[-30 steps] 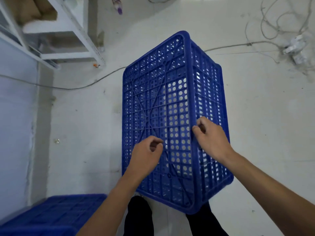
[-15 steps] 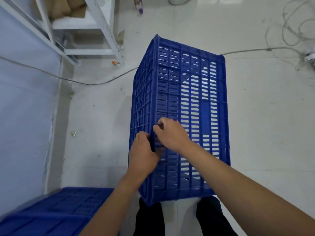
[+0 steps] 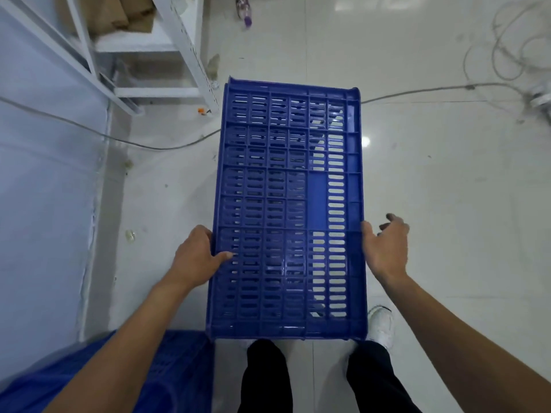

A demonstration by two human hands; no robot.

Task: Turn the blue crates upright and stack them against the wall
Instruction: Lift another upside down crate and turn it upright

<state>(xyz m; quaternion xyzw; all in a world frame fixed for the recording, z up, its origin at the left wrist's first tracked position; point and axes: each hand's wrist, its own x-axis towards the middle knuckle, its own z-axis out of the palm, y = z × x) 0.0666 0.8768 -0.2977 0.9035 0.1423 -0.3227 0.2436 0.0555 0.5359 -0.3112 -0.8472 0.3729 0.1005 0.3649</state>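
A blue slotted crate is turned on its side in front of me, one long slotted wall facing up at the camera. My left hand grips its left edge, thumb pressed on the slotted face. Beside the crate's right edge is my right hand, fingers spread, with only the thumb side touching the plastic. A second blue crate lies at the bottom left next to the pale wall; my left forearm hides part of it.
A white metal shelf rack with cardboard boxes stands at the top left by the wall. A grey cable runs across the tiled floor behind the crate, with coiled wires at the top right. A small bottle lies far back.
The crate has rolled from showing its holed bottom to showing a long side wall. My hands have moved apart, the left to the left edge and the right off the face to the right edge.
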